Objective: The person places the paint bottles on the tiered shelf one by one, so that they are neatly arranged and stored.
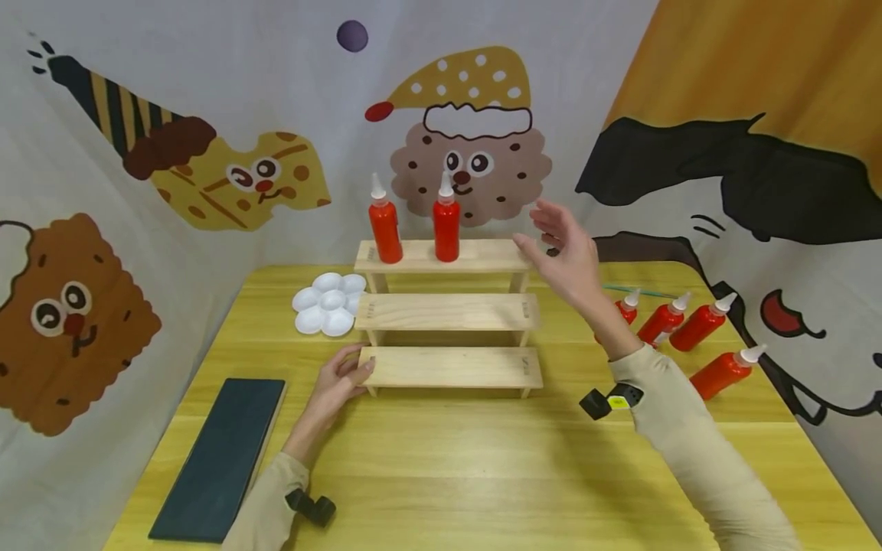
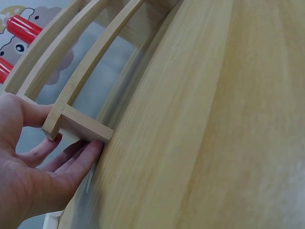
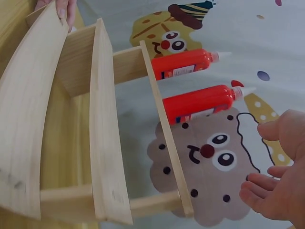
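A three-tier wooden stand (image 1: 448,312) is on the table in the head view. Two red squeeze bottles with white nozzle caps, a left one (image 1: 386,229) and a right one (image 1: 446,228), stand upright on its top tier. My left hand (image 1: 339,376) grips the left end of the lowest tier, thumb above; in the left wrist view its fingers (image 2: 88,160) are against the stand's leg. Near the right end of the top tier, my right hand (image 1: 568,256) is raised, holding nothing, its thumb and fingers apart in the right wrist view.
Several more red bottles (image 1: 699,327) lie tilted at the table's right side, partly behind my right arm. A thin green stick (image 1: 648,291) lies behind them. A white flower-shaped palette (image 1: 329,304) is left of the stand. A dark flat board (image 1: 219,459) lies front left.
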Demonstrator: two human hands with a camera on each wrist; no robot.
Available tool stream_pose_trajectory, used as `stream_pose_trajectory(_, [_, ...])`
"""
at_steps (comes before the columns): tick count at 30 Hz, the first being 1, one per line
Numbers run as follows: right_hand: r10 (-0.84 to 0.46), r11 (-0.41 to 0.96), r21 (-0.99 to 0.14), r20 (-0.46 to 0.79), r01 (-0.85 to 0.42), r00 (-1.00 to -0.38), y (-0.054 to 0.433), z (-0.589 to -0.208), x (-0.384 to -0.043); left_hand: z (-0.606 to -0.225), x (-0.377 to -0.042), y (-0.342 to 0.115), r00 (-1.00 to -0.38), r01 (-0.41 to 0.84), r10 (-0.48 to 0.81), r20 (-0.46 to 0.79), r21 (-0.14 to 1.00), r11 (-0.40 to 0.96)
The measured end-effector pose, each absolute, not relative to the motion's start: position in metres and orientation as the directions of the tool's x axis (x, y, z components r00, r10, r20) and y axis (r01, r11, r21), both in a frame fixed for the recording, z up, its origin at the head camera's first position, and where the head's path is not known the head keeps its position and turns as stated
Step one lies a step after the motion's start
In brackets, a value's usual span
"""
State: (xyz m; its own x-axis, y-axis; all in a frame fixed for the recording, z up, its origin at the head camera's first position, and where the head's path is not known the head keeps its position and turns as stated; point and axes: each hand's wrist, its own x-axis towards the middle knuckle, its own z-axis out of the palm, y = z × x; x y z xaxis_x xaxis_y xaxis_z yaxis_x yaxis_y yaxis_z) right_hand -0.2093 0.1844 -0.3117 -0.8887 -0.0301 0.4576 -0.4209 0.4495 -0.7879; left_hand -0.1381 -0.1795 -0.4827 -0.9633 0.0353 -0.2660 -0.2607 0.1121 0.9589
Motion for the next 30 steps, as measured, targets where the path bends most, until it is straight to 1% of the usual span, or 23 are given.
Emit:
stream_pose_trajectory(6, [-0.011, 0.505, -0.77, 0.447, -0.391, -0.895, 0.205, -0.309, -0.192, -0.486, -0.139, -0.181, -0.963, -0.263, 0.036, -0.268, 0.958, 0.112])
stream_pose_trajectory(12, [0.051, 0.544, -0.767, 0.436, -0.341, -0.899, 0.231, -0.307, -0.174, -0.486, -0.138, -0.181, -0.964, -0.256, 0.035, -0.262, 0.959, 0.118])
stream_pose_trajectory(16, [0.127, 0.579, -0.771, 0.406, -0.265, -0.905, 0.251, -0.307, -0.161, -0.484, -0.138, -0.181, -0.966, -0.247, 0.038, -0.254, 0.961, 0.126])
stream_pose_trajectory(22, [0.269, 0.618, -0.773, 0.379, -0.143, -0.886, 0.284, -0.308, -0.142, -0.485, -0.138, -0.18, -0.965, -0.257, 0.031, -0.262, 0.959, 0.118])
stream_pose_trajectory(26, [0.361, 0.608, -0.792, 0.328, -0.046, -0.873, 0.304, -0.308, -0.131, -0.487, -0.14, -0.18, -0.963, -0.261, 0.031, -0.266, 0.959, 0.113])
stream_pose_trajectory(30, [0.438, 0.575, -0.818, 0.287, 0.021, -0.852, 0.321, -0.312, -0.12, -0.488, -0.141, -0.181, -0.963, -0.261, 0.033, -0.266, 0.959, 0.111])
